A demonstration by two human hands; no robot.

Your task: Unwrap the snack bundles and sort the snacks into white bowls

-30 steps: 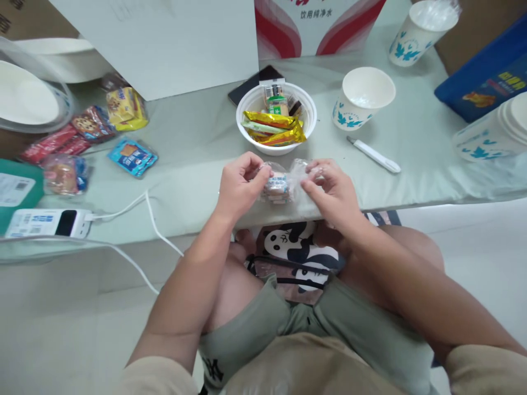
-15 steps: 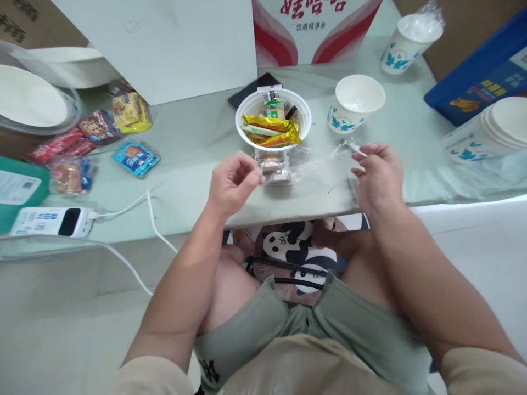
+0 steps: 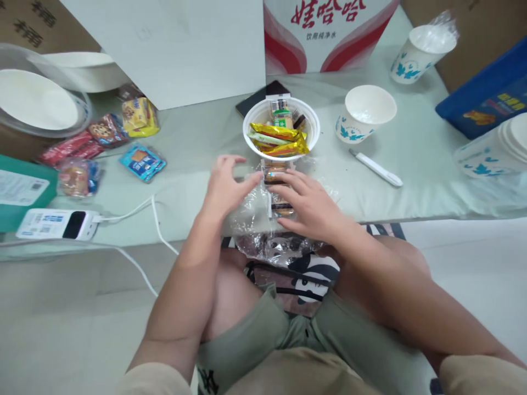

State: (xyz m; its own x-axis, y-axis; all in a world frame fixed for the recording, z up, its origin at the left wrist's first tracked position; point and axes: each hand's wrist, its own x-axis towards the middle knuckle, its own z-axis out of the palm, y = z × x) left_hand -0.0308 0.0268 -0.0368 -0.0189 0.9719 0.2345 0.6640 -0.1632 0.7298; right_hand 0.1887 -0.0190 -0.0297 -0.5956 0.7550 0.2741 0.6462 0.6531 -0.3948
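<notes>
Two wrapped biscuit packs (image 3: pixel 281 206) lie in front of me on a sheet of clear plastic film (image 3: pixel 257 219) that hangs over the table edge. My right hand (image 3: pixel 308 206) is spread over the packs from the right, its fingertips at their right side. My left hand (image 3: pixel 228 184) is open on the left, thumb close to the upper pack. Behind them stands a white bowl (image 3: pixel 315 129) of wrapped snacks, with yellow packets (image 3: pixel 284 144) on top. A white-handled utility knife (image 3: pixel 381 170) lies to the right, apart from both hands.
A paper cup (image 3: pixel 364 115) stands behind the knife; another cup (image 3: pixel 422 55) holding plastic is farther back. Stacked cups (image 3: pixel 489 148) are at right. Several snack packets (image 3: pixel 142 162) and a white device with a cable (image 3: pixel 57 224) lie left. A water carton (image 3: pixel 325 38) stands behind.
My right hand has let go of the utility knife, leaving it on the table, and moved left over the packs. The film now spreads around the packs and my left hand has opened.
</notes>
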